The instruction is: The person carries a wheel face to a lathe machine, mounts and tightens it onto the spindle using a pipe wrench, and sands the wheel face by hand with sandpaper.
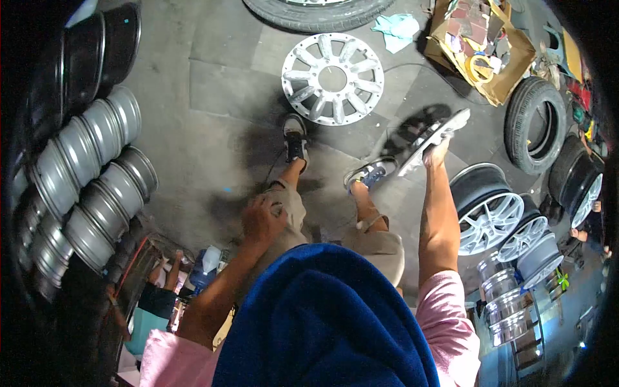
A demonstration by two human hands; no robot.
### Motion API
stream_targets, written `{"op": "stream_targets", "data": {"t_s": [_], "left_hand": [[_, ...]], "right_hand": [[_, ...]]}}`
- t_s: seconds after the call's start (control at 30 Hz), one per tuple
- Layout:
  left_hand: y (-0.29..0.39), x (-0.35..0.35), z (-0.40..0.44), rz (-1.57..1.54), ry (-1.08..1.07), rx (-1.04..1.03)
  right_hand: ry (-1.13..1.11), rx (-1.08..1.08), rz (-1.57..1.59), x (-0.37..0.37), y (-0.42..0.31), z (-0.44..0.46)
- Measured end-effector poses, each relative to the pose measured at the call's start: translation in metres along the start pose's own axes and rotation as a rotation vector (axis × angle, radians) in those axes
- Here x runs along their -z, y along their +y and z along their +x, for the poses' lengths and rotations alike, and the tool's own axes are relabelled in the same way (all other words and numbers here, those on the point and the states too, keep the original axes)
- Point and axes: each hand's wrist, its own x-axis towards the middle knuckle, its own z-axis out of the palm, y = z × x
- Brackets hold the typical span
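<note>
Holding disc in right hand, face obscured, top tyre cropped

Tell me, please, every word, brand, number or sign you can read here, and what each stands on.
No text can be read in this picture.
Tire at the right: any sidewall lettering is too small and blurred.
Cardboard box: any print on it or inside is too blurred.
Spoked disc on the floor: none visible.
</note>
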Motion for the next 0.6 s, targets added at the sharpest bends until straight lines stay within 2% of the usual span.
{"op": "stream_targets", "data": {"t_s": [0.03,0.07,0.1,0.13,0.2,0.23,0.3,0.33,0.37,0.4,0.43,0.47,0.5,0.53,0.6], "left_hand": [[-0.001,-0.002,0.003,-0.024,-0.018,0.003],[-0.001,-0.004,0.004,-0.011,-0.018,0.008],[-0.002,-0.007,0.004,0.026,0.023,0.020],[-0.003,-0.009,0.002,0.048,0.028,0.025],[-0.002,-0.011,-0.001,0.002,0.081,0.011],[0.000,-0.010,0.001,-0.070,0.143,-0.011],[0.000,-0.006,0.001,-0.073,0.115,-0.019],[-0.001,-0.002,0.002,-0.071,0.090,-0.025],[0.000,0.000,0.002,-0.070,0.093,-0.030],[0.002,0.001,0.002,-0.038,0.094,-0.016],[0.003,0.000,0.004,-0.008,0.094,-0.002],[0.002,0.001,0.006,-0.010,0.091,-0.006],[0.000,0.002,0.008,-0.028,0.092,-0.028],[-0.004,0.002,0.010,-0.045,0.095,-0.046],[-0.017,0.001,0.012,-0.064,0.064,-0.052]], "right_hand": [[0.607,0.127,-0.456,0.032,0.004,0.020],[0.876,0.290,-0.930,0.024,0.016,0.027],[1.282,0.330,-1.383,0.015,0.029,0.035],[1.270,-0.227,-1.797,0.005,0.017,0.031],[1.132,0.018,-1.762,0.044,0.048,0.017],[0.988,0.035,-1.893,0.087,0.067,0.009],[0.837,-0.030,-1.950,0.074,0.096,0.004],[0.908,0.021,-1.750,0.068,0.120,0.010],[1.060,-0.035,-1.828,0.038,0.140,0.018],[0.956,-0.084,-1.829,0.018,0.150,0.018],[0.991,0.059,-1.973,-0.022,0.168,0.025],[0.797,0.101,-2.070,-0.027,0.177,0.029],[0.728,-0.129,-2.095,-0.046,0.182,0.039],[0.476,-0.043,-2.233,-0.047,0.192,0.048],[0.222,-0.260,-2.439,-0.070,0.205,0.070]]}}
